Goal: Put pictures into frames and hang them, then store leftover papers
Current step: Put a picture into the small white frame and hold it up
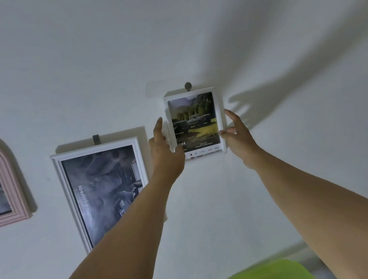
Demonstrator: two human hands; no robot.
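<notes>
The small frame's (195, 124) left edge is pinched by the left hand (163, 148); its right edge is touched by the spread right hand (237, 136).

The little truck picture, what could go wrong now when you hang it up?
The small frame has its top just at the hook, but I can't tell if it has caught. If the left-hand grip lets go, it might fall. The right-hand grip only touches its edge, so it probably wouldn't save it. The left forearm crosses the big frame, which looks tilted, and might knock it.
</notes>
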